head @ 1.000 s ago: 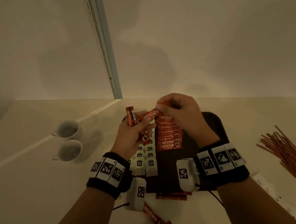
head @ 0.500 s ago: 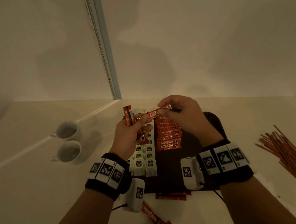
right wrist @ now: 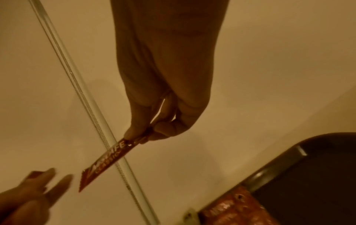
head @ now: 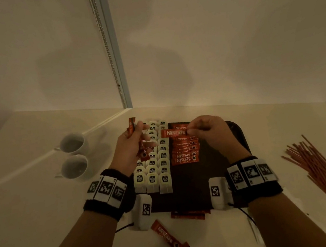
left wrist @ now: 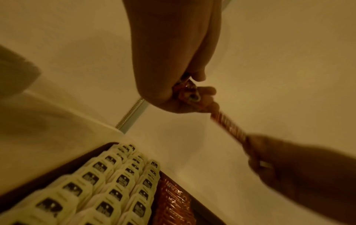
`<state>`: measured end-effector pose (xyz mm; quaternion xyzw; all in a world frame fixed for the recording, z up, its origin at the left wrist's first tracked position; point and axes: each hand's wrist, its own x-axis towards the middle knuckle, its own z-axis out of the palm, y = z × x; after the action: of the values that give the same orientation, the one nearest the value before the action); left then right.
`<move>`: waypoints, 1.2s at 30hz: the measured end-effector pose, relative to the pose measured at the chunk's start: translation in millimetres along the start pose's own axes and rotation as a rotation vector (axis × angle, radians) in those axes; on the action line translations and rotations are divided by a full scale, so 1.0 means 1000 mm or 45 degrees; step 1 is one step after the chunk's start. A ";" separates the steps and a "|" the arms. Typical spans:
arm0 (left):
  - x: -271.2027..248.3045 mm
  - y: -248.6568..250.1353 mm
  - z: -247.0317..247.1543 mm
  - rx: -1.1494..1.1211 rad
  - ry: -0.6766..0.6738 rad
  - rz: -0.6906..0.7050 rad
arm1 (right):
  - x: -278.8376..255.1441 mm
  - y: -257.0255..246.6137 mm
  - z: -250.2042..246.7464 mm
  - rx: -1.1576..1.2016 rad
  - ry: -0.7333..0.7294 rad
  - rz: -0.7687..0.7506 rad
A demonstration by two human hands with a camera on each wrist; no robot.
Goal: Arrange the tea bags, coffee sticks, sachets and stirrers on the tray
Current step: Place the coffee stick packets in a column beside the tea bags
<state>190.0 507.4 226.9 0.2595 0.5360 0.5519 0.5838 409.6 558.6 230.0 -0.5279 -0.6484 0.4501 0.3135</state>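
A dark tray (head: pixel 233 134) carries rows of white tea bags (head: pixel 158 166) on its left part and a column of red coffee sticks (head: pixel 185 151) beside them. Above the tea bags my left hand (head: pixel 138 135) grips a small bundle of coffee sticks (head: pixel 131 126) upright. My right hand (head: pixel 188 131) pinches one coffee stick (head: pixel 174 132) by its end, level, over the far end of the column. The right wrist view shows this stick (right wrist: pixel 108 161) with a gap to the left fingers (right wrist: pixel 55 184). Red stirrers (head: pixel 317 170) lie in a loose heap on the table at the right.
Two white cups (head: pixel 73 143) (head: pixel 73 167) stand left of the tray. Loose coffee sticks (head: pixel 168 238) lie on the table near me, and more (head: pixel 190 214) at the tray's near edge. A wall with a vertical rail (head: pixel 115 67) rises behind the table.
Both hands held one stick together before. Now the right hand has drawn it free and moved right and down over the column; the left hand has pulled back left with its bundle.
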 end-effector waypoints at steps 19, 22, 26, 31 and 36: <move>0.004 -0.014 -0.011 -0.252 0.000 -0.268 | -0.012 0.117 0.042 -0.394 0.017 0.389; 0.004 -0.014 -0.011 -0.263 0.003 -0.261 | -0.008 0.122 0.045 -0.423 0.069 0.386; 0.003 -0.015 -0.011 -0.265 0.010 -0.277 | -0.003 0.124 0.048 -0.482 0.105 0.366; 0.004 -0.017 -0.012 -0.287 -0.003 -0.269 | -0.005 0.125 0.050 -0.525 0.138 0.350; 0.004 -0.021 -0.008 -0.367 -0.046 -0.265 | -0.006 0.122 0.049 -0.509 0.145 0.379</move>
<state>189.8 503.2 205.0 0.1262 0.4648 0.5548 0.6784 417.5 544.9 99.3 -0.6935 -0.6211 0.3237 0.1692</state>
